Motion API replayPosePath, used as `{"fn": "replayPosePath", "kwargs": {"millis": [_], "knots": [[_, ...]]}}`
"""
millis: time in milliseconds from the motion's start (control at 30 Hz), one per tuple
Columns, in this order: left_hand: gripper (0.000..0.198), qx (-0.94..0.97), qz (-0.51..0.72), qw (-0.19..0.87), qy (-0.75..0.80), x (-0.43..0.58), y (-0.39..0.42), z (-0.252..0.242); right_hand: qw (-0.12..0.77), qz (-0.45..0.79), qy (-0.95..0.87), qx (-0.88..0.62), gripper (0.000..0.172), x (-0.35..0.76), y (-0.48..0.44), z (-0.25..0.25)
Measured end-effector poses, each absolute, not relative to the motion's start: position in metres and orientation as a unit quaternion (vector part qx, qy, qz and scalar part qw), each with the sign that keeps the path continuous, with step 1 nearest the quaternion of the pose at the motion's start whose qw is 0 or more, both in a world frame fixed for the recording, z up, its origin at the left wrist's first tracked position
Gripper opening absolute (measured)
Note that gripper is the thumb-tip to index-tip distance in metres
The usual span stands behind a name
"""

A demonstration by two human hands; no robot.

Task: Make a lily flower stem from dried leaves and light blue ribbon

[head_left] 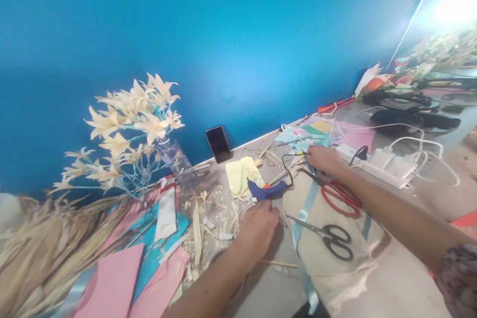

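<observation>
My left hand [260, 224] is closed, its fingers curled downward just below a blue glue gun [270, 191]. Whether anything is inside those fingers is hidden. The glue gun lies beside a crumpled pale yellow cloth or paper [242, 175], and its black cord loops toward my right hand [323, 160]. That hand is closed in a pinch near the cord, small scraps and coloured paper; what it holds is too small to name. Under my right forearm are red-handled scissors [341, 198]. Black-handled scissors [337, 238] lie on beige fabric [328, 273], near a light blue ribbon [302, 216].
Cream artificial flowers [149, 124] stand in a clear plastic bottle [175, 159] at left. A phone [218, 144] leans against the blue wall [223, 59]. Dried leaves [48, 253] and pink paper [112, 278] lie at lower left. A white power strip [391, 169] with cables sits right.
</observation>
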State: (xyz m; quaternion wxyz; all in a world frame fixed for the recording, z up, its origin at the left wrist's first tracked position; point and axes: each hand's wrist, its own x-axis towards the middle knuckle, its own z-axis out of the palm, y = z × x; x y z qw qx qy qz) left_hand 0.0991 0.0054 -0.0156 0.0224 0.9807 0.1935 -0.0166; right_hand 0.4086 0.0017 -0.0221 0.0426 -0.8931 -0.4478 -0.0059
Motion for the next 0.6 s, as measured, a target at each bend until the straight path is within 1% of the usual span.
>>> {"fn": "replayPosePath", "kwargs": {"millis": [133,200,333,400,500,600], "knots": [[0.039,0.976,0.026,0.072,0.202,0.095,0.012,-0.021,0.019,-0.015,-0.460,-0.887,0.033,0.403,0.006,-0.022],[0.041,0.977,0.064,0.091,0.183,0.089,0.009,-0.020,0.011,-0.018,-0.464,-0.885,0.032,0.402,0.007,-0.016],[0.026,0.974,0.125,0.126,0.139,0.058,-0.006,-0.014,0.004,-0.021,-0.467,-0.884,0.034,0.408,0.006,0.002],[0.023,0.967,0.166,0.134,0.137,0.035,-0.012,-0.014,0.004,-0.020,-0.467,-0.884,0.034,0.415,0.004,0.014],[0.023,0.945,0.252,0.124,0.169,0.003,-0.014,-0.022,0.016,-0.024,-0.462,-0.887,0.033,0.419,0.005,0.032],[0.020,0.905,0.307,0.155,0.248,-0.020,-0.011,-0.036,0.036,-0.026,-0.473,-0.880,0.033,0.410,0.013,0.046]]}}
